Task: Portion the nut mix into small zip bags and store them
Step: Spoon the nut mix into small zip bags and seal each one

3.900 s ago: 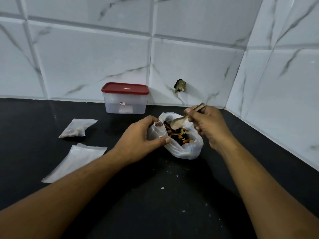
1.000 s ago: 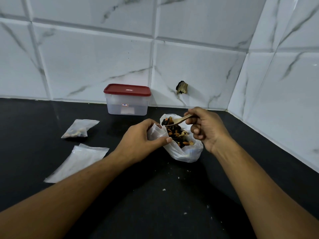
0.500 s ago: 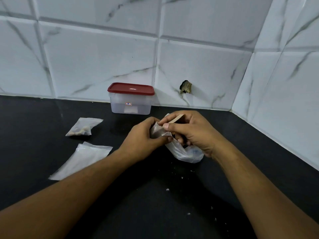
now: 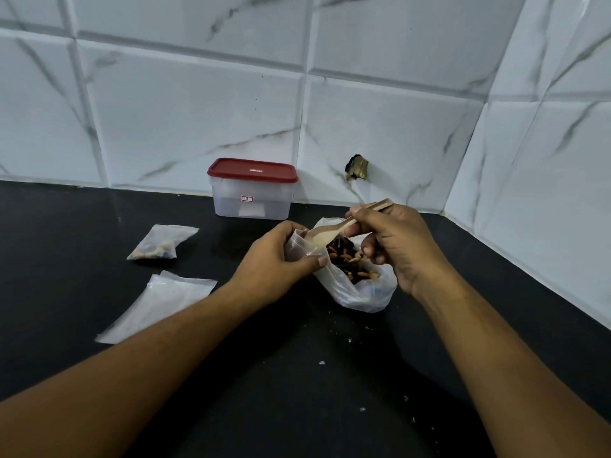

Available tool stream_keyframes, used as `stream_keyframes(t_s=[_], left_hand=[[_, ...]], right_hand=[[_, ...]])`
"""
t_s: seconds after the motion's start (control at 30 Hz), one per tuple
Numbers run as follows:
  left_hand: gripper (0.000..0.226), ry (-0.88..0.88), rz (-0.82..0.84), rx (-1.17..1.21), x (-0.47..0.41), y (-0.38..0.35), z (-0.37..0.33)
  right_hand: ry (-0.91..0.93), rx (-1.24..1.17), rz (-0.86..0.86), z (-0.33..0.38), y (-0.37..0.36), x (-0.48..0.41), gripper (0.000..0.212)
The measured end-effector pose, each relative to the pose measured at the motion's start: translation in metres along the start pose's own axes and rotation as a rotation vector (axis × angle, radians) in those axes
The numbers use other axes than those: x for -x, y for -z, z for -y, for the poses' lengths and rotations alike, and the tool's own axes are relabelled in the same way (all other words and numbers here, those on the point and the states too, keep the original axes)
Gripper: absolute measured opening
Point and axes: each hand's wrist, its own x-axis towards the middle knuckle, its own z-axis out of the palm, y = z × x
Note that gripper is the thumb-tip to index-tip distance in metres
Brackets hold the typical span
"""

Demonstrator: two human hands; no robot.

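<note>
A white plastic bag (image 4: 358,295) of nut mix (image 4: 350,261) lies open on the black counter at centre. My left hand (image 4: 274,262) grips a small clear zip bag (image 4: 297,247) upright beside it, mouth up. A wooden spoon (image 4: 334,230) is held by its handle in my right hand (image 4: 396,246); its bowl looks empty and hangs just over the zip bag's mouth. One filled zip bag (image 4: 162,242) lies to the left. In front of it, a stack of empty zip bags (image 4: 158,305) lies flat.
A clear plastic box with a red lid (image 4: 253,188) stands shut against the tiled back wall. Tiled walls meet in a corner at the right. Small crumbs (image 4: 350,340) dot the black counter (image 4: 297,391) in front of the bags.
My right hand scooped nuts from the big bag, tipped the spoon into the small zip bag half a second ago, and has now drawn back with the spoon empty.
</note>
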Motion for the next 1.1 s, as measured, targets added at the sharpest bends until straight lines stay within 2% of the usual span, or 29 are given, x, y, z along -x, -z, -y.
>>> stream_keyframes(t_s=[0.13,0.23,0.37,0.47,0.57,0.83,0.93,1.1], left_hand=[[0.044,0.004,-0.002,-0.004,-0.002,0.000,0.001],[0.041,0.006,0.003,-0.007,-0.001,0.000,0.001],[0.043,-0.013,0.004,-0.040,0.000,0.000,0.002],[0.045,-0.016,0.007,-0.042,0.000,0.000,0.002],[0.044,-0.016,0.013,-0.047,0.000,-0.001,0.001],[0.044,-0.009,0.021,-0.035,0.000,-0.001,0.002],[0.046,-0.009,0.023,-0.044,0.000,-0.001,0.001],[0.047,-0.013,0.027,-0.062,0.000,-0.002,0.001]], right_hand=[[-0.036,-0.064,-0.057,0.001,0.004,-0.002,0.013],[-0.012,-0.091,-0.172,0.003,0.012,-0.005,0.015],[0.144,0.253,-0.288,-0.007,0.024,-0.011,0.025],[0.206,0.504,-0.300,-0.019,0.030,-0.015,0.022],[0.243,0.622,-0.294,-0.025,0.029,-0.015,0.023],[0.177,0.564,-0.222,-0.021,0.023,-0.012,0.017],[0.124,0.443,-0.209,-0.025,0.016,-0.010,0.017],[-0.065,0.228,-0.182,-0.027,0.007,-0.008,0.015]])
